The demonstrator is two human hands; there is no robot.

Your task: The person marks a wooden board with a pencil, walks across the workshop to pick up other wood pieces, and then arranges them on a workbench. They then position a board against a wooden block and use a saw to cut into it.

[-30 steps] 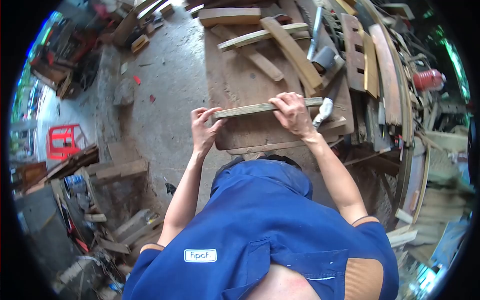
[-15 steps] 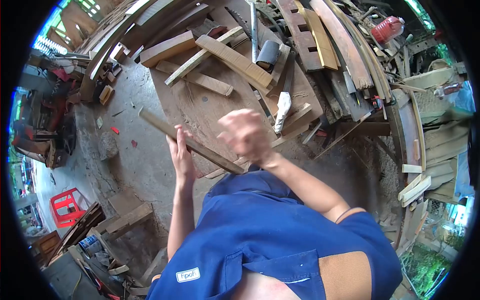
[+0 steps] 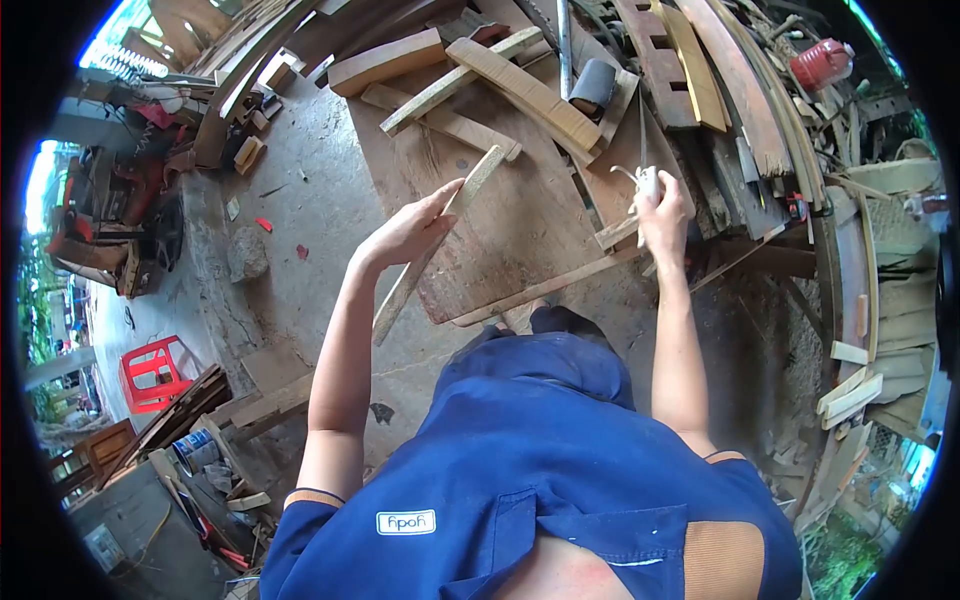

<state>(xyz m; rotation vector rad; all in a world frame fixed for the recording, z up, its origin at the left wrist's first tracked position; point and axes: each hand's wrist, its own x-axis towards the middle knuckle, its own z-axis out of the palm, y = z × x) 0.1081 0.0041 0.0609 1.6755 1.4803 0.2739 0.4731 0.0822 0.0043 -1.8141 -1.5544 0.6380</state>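
Note:
My left hand (image 3: 410, 232) is closed around a narrow wooden strip (image 3: 480, 185), which slants up to the right over the near left part of the wooden work board (image 3: 480, 270). To the right, the fingers of my right hand (image 3: 662, 215) wrap the white-wrapped handle (image 3: 648, 186) of a long-bladed tool. Its thin blade (image 3: 643, 125) points away from me; the blade's exact kind is hard to make out. Just beyond the strip lie crossed wooden bars (image 3: 465, 80) and a thick curved wooden piece (image 3: 530, 100).
A dark cylinder (image 3: 594, 86) stands by a metal pipe (image 3: 565, 50) at the back of the board. Stacked planks (image 3: 735, 110) and a red jug (image 3: 822, 65) are on the right. At left are a red plastic stool (image 3: 155, 375) and a floor rock (image 3: 247, 254).
My right hand has moved forward and right and taken hold of the white-wrapped handle. My left hand has moved forward and right with the strip, whose tilt has changed.

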